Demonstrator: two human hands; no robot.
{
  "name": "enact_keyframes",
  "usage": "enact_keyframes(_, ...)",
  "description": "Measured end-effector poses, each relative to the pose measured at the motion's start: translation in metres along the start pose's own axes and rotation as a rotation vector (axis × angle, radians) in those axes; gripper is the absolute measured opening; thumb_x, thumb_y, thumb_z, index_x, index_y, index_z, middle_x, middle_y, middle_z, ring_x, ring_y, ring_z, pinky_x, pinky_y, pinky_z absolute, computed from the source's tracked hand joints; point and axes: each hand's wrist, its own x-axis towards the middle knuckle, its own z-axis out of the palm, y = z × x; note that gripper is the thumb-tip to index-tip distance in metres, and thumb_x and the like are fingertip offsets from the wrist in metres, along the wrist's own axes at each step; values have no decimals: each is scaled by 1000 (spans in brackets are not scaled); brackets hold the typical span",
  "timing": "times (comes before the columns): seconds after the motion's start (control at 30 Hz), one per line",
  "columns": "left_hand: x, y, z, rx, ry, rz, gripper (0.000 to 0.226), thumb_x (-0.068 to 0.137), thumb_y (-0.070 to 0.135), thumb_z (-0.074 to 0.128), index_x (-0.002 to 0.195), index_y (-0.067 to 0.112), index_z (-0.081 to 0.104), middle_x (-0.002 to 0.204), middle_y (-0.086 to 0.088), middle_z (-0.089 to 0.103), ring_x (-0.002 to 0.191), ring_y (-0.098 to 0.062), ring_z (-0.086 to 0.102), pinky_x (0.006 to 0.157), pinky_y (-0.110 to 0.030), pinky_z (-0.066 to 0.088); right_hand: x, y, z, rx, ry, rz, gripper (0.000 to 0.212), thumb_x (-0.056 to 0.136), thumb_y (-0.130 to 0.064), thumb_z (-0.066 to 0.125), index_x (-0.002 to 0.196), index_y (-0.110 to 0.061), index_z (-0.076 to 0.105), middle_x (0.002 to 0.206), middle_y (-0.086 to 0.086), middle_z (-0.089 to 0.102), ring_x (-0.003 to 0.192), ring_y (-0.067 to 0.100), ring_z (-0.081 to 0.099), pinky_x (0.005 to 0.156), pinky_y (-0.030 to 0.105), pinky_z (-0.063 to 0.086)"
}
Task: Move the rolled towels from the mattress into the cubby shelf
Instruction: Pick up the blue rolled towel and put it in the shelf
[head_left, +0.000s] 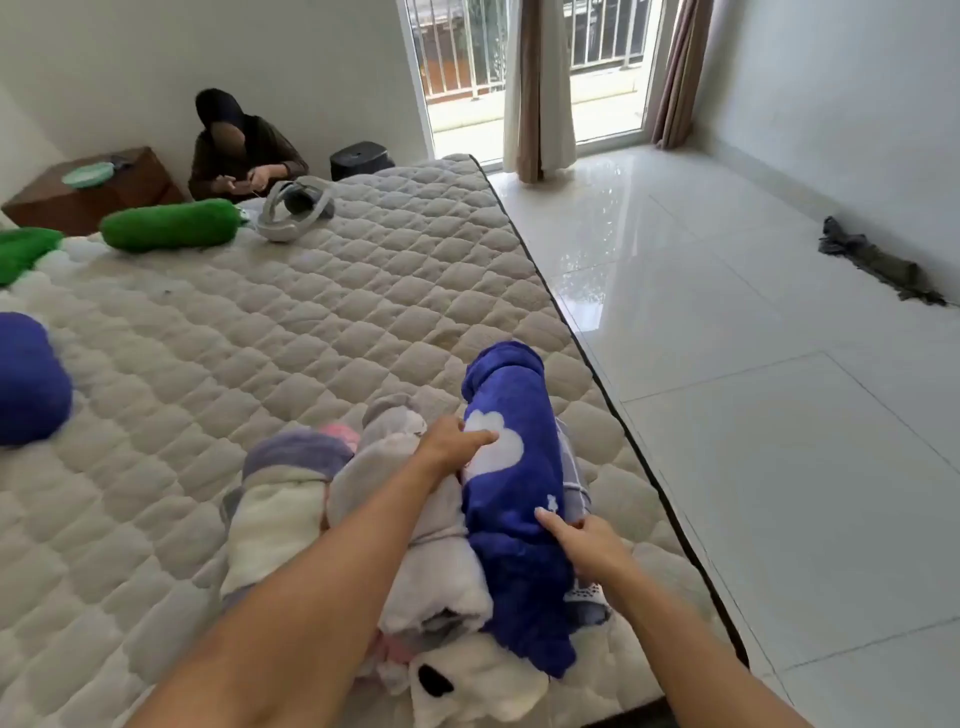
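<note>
Both hands (524, 493) around plush blue rolled towel (511, 499) on quilted mattress (311, 322)

Two bare forearms are seen entering from the lower edge of the view, uncovered as far as the frame shows; no sleeve, cuff or glove is worn on either. The left hand (451, 441) and the right hand (589, 545) are bare too. No ring, watch or bracelet is visible on the wrists or fingers. The nails are kept short and unpainted.
</note>
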Motion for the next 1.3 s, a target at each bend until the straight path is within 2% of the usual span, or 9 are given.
enact_keyframes(0.27,43,24,34,-221,-150,-352,115,60,66,72,150,11,25,147,-15,43,128,-36,48,102,-40,43,44,-19,-5,-45,-163,-19,98,40,-81,72,112,-15,65,110,2,71,101,21,67,92,39,54)
enact_keyframes(0.47,47,25,35,-271,-78,-357,73,75,37,75,136,10,45,131,-15,57,99,-27,54,81,-36,44,57,-37,-11,3,-237,66,63,62,-40,72,114,-10,56,106,7,62,93,20,60,77,33,52)
enact_keyframes(0.67,37,18,13,-547,-74,-375,65,70,20,78,130,8,55,121,-15,66,111,-32,62,99,-45,50,55,-42,-11,186,-350,33,64,52,-28,73,112,-8,63,103,15,71,94,28,65,79,40,54)
enact_keyframes(0.83,-1,25,-20,-798,42,-223,49,83,13,68,130,8,55,115,-10,66,106,-27,62,95,-40,52,33,-63,-16,240,-419,-194,67,58,-30,77,121,-19,54,118,10,67,107,28,65,95,49,52)
enact_keyframes(0.97,-54,27,-55,-1087,195,-121,38,85,13,67,122,10,60,105,-10,69,95,-26,66,88,-40,54,2,-82,-25,290,-441,-321,41,83,-32,68,120,-22,55,114,5,67,107,28,64,98,48,50)
enact_keyframes(1.07,-110,15,-90,-1291,306,-29,10,88,14,64,98,15,65,79,-4,72,77,-20,66,71,-33,55,-31,-92,-21,313,-420,-435,20,90,-33,60,103,-17,63,91,1,74,96,28,64,86,38,54)
enact_keyframes(1.13,-151,-5,-110,-1373,437,25,13,87,16,64,100,15,66,80,-4,73,79,-21,67,70,-34,55,-60,-96,-10,322,-462,-474,18,94,-28,55,91,-13,64,73,-2,76,83,24,63,69,26,53)
enact_keyframes(1.23,-220,-50,-128,-1461,663,83,24,88,16,64,112,14,63,90,-6,71,83,-22,67,73,-35,54,-103,-94,17,191,-704,-536,31,86,-42,65,99,-14,65,95,5,78,80,14,71,78,29,56)
enact_keyframes(1.3,-273,-85,-130,-1522,822,98,17,90,13,61,107,15,61,94,-5,69,80,-22,65,78,-37,53,-125,-84,46,14,-891,-585,75,59,-64,78,119,-23,60,121,6,70,108,18,67,103,43,47)
